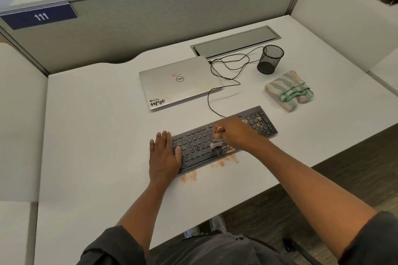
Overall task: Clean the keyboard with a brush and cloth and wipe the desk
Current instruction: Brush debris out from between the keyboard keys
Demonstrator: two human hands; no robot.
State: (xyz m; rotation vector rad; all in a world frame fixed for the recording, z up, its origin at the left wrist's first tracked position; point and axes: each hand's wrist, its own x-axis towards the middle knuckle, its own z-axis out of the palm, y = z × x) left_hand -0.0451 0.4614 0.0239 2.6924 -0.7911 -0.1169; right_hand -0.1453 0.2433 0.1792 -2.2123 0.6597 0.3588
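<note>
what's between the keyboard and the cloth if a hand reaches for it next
Nothing visible: bare desk lies between the keyboard and the folded cloth. The mesh cup stands behind, off that path.

Under both hands lies a dark grey plastic keyboard point(224, 137), matt, its keys dulled by gritty orange-brown dust point(221, 162) that also speckles the smooth, matt white laminate desk point(97, 135) just nearer than the right hand point(231, 133). That hand grips a small brush point(216, 142) with pale, soft-looking bristles; its handle material cannot be told. Beyond the left hand point(164, 155) sits a closed silver laptop point(179, 83), brushed metal with a faint sheen. Beyond the right hand are a folded green-and-cream striped terry cloth point(289, 90), nubby and rough, and a black wire-mesh metal pen cup point(270, 59).
</note>
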